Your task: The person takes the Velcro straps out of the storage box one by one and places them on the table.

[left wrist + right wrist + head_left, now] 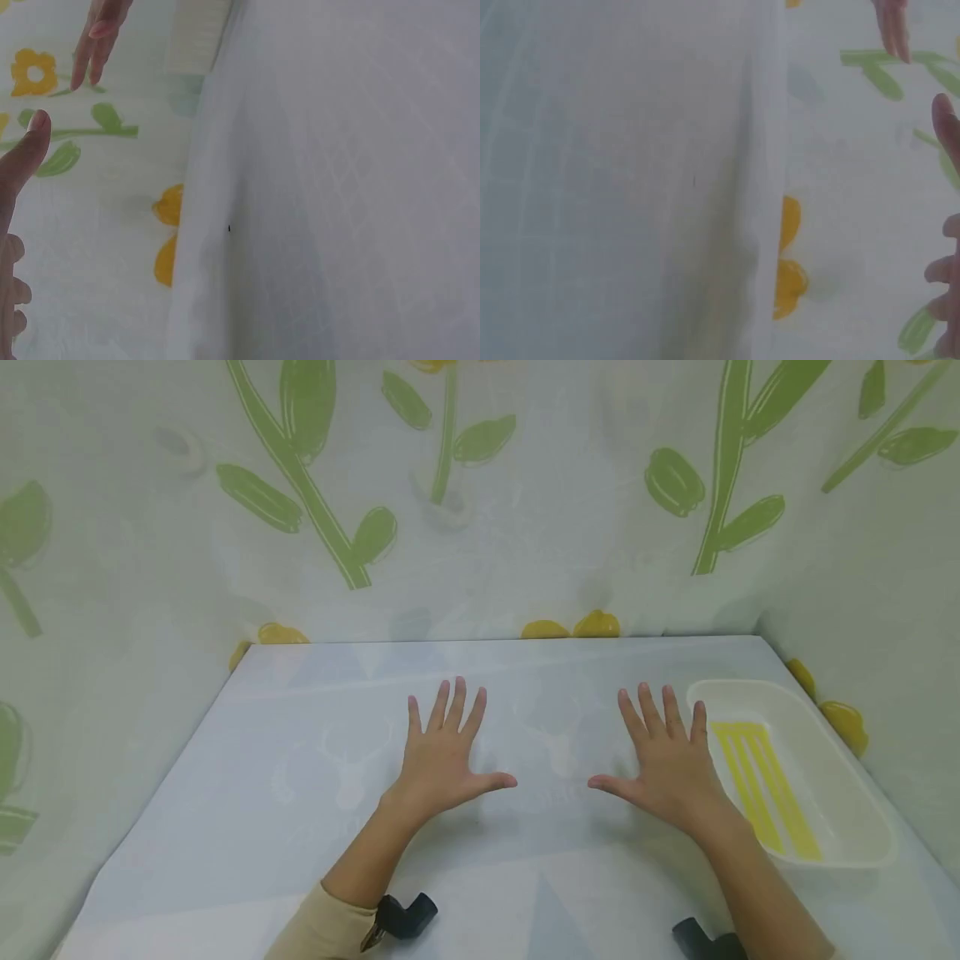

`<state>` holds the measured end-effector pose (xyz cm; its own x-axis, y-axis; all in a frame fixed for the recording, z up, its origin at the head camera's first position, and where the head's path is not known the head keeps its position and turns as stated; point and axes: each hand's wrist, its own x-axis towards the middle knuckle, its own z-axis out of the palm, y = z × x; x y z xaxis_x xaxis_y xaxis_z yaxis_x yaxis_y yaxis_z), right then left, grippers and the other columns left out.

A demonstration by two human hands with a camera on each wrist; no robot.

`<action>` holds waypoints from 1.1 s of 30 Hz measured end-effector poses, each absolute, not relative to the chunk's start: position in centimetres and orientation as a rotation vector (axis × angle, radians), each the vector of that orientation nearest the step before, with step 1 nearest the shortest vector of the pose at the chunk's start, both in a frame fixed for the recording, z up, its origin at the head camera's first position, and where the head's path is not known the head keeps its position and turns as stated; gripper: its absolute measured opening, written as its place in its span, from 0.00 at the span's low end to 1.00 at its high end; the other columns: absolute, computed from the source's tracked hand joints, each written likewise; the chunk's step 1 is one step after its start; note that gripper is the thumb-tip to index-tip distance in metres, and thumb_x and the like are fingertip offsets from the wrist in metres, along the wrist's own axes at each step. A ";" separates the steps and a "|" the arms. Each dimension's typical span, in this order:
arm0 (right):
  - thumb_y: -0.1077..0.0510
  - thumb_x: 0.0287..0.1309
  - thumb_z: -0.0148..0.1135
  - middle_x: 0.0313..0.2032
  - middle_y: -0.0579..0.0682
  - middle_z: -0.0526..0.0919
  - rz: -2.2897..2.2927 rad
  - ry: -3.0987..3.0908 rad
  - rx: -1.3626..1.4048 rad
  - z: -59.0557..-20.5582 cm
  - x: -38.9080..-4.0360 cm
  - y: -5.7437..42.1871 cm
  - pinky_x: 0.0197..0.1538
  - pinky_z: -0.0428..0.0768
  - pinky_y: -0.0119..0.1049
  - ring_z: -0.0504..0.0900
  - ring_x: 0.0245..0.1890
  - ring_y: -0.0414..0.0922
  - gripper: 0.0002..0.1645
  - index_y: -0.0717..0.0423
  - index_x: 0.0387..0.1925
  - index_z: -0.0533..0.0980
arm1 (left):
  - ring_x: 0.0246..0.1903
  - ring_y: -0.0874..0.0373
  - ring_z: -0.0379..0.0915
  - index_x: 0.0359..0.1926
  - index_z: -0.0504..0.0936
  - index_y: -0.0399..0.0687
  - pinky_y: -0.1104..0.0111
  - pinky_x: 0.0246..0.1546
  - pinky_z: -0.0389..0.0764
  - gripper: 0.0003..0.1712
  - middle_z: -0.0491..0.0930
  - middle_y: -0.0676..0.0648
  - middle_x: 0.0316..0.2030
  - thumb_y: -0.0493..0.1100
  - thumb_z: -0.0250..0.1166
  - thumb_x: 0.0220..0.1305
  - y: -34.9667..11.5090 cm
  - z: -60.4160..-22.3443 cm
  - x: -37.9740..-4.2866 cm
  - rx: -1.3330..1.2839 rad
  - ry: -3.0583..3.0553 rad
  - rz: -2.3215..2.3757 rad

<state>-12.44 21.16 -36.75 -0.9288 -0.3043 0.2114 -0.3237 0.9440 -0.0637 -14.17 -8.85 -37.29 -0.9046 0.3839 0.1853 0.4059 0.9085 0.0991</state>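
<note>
Both hands hover over the pale table with fingers spread and palms down, holding nothing. My left hand [438, 764] is left of the middle in the head view, its thumb pointing right. To the right, my right hand [675, 768] mirrors it, thumb pointing left, and its outer side overlaps the rim of a white tray [840, 777] in this view. Yellow strips [757, 777] lie in that tray. In the left wrist view the thumb [30, 150] shows at the left edge; in the right wrist view the thumb [946, 127] shows at the right edge.
The white table [225, 777] has faint deer and triangle prints. Around it stand pale walls [525, 527] printed with green stems and yellow flowers, close along its back and sides. Dark wrist mounts [408, 917] sit at both forearms.
</note>
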 end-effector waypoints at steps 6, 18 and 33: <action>0.21 0.44 0.56 0.73 0.64 0.43 0.144 -2.908 0.419 -36.0 -11.9 22.4 0.65 0.24 0.64 0.34 0.72 0.65 0.69 0.54 0.74 0.42 | 0.73 0.46 0.27 0.75 0.41 0.54 0.38 0.65 0.29 0.66 0.34 0.44 0.74 0.83 0.52 0.44 -8.1 -37.1 -14.4 -0.633 -2.908 -0.204; 0.22 0.44 0.57 0.71 0.67 0.46 0.110 -2.908 0.351 -35.8 -10.9 24.7 0.64 0.24 0.67 0.37 0.71 0.67 0.68 0.57 0.74 0.43 | 0.73 0.47 0.24 0.75 0.35 0.55 0.38 0.65 0.32 0.66 0.31 0.44 0.74 0.85 0.48 0.45 -5.2 -36.1 -15.0 -0.731 -2.900 -0.110; 0.22 0.45 0.57 0.72 0.67 0.41 0.034 -2.919 0.266 -35.2 -10.0 28.1 0.62 0.22 0.67 0.34 0.70 0.67 0.69 0.53 0.74 0.37 | 0.73 0.48 0.21 0.74 0.29 0.58 0.38 0.65 0.30 0.66 0.25 0.45 0.73 0.85 0.47 0.46 -2.2 -34.8 -15.3 -0.818 -2.914 -0.135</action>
<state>-10.03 28.07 -35.23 -0.9616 -0.1762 0.2104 -0.1811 0.9835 -0.0041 -15.35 -2.15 -34.79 -0.8484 0.5127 0.1319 0.5227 0.8507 0.0554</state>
